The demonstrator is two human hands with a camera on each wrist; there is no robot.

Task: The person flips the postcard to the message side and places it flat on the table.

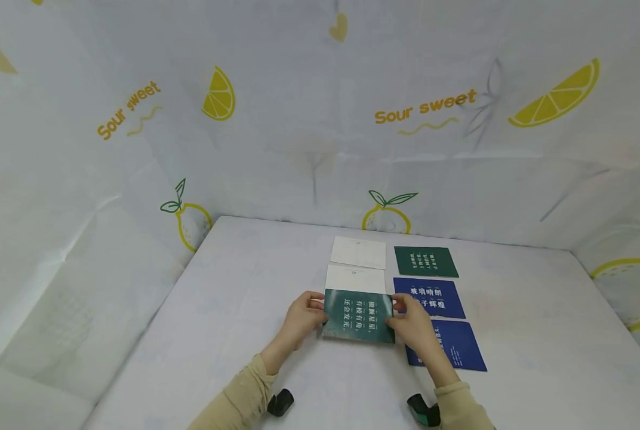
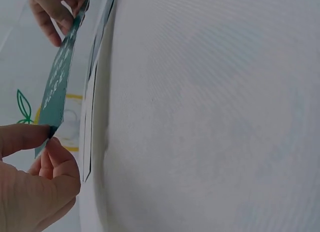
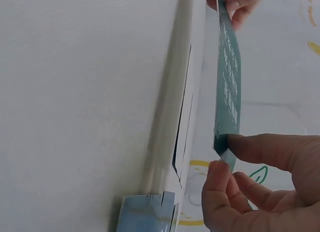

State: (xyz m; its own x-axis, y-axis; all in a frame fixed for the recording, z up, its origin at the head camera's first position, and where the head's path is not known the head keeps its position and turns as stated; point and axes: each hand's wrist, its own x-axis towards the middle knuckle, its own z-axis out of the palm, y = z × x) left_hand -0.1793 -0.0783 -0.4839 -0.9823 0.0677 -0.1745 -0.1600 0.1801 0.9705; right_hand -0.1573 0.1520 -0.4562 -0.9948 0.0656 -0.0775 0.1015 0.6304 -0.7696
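A green card (image 1: 359, 316) with white printed characters is held by both hands, one at each short side. On its left edge my left hand (image 1: 302, 319) pinches it between thumb and fingers. The right hand (image 1: 414, 322) pinches the opposite edge the same way. Both wrist views show the card (image 2: 59, 86) raised off the table, with the thumb on its printed face and fingers behind. Directly beyond it lie two white cards (image 1: 358, 252), the nearer one partly covered by the green card in the head view.
Right of the white cards, a column holds another green card (image 1: 426, 261), a blue card (image 1: 449, 298) and a second blue card (image 1: 460, 346). The right hand and forearm partly hide the blue ones. Black straps (image 1: 281, 402) show at the wrists. A lemon-print sheet (image 1: 309, 119) stands behind the white table (image 1: 202, 334).
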